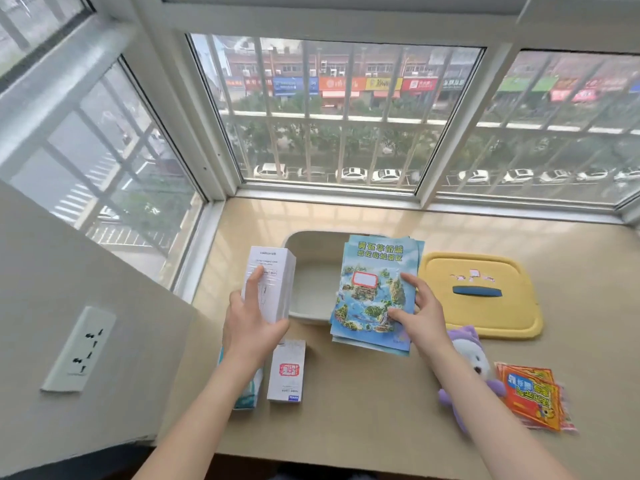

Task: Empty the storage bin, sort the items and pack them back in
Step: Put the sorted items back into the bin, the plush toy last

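Observation:
The white storage bin (311,247) stands open on the window-sill counter, and the part of its inside that I can see is bare. My left hand (251,323) grips a tall white box (272,282) held over the bin's left rim. My right hand (420,311) holds a stack of blue map brochures (375,289) tilted over the bin's right side, thumb on top. The bin's yellow lid (481,296) with a dark handle lies flat to the right.
A small white box with a red stamp (287,370) and a teal-printed pack (247,393) lie near the front left. A purple and white plush toy (472,368) and orange-red sachets (533,393) lie at the right. Windows close off the back and left.

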Available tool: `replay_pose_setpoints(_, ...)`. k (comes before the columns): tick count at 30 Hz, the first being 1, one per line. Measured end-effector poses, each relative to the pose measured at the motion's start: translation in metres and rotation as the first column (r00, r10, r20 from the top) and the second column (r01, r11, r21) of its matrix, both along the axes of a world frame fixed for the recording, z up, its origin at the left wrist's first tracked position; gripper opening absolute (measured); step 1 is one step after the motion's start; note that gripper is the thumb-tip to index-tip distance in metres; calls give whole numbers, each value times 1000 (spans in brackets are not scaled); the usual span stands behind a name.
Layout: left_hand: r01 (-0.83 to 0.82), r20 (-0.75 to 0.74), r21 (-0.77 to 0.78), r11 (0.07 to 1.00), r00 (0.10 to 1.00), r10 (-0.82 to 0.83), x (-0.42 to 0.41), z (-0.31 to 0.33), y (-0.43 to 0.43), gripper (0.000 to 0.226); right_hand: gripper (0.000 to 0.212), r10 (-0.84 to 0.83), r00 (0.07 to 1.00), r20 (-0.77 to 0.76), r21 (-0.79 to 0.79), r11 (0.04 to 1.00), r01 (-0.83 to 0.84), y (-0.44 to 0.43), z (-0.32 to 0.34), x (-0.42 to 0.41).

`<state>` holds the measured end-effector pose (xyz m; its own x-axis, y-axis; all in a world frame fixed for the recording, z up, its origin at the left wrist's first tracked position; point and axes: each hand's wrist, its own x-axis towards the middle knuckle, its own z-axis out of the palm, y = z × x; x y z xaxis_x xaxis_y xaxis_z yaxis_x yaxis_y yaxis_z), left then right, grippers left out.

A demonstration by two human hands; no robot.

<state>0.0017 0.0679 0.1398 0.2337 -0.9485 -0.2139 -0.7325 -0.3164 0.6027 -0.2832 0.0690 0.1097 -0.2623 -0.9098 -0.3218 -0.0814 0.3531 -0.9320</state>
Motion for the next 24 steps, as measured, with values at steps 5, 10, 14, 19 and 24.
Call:
replay_pose_setpoints(5,-15,-20,17,1000,1000,16,15,-33,-37,94,70,-8,1000,27,42,999,6,-48,-38,19)
replay_pose_setpoints(10,-40,-34,16,999,999,41,22,-67,-62,95,68,19,999,33,88,996,-22,-87,-81,39)
replay_pose_setpoints(14,-66,-46,15,998,997,67,24,-88,-76,94,68,66,997,31,136,988,-70,-107,-121,47)
replay_pose_setpoints(19,-81,-83,-9,997,993,80,27,-104,-84,95,69,107,994,21,226,968,-109,-120,-162,55)
replay_pose_setpoints(24,-68,-69,8,998,995,68,34,-118,-85,97,67,132,991,-19,284,951,-121,-129,-186,63)
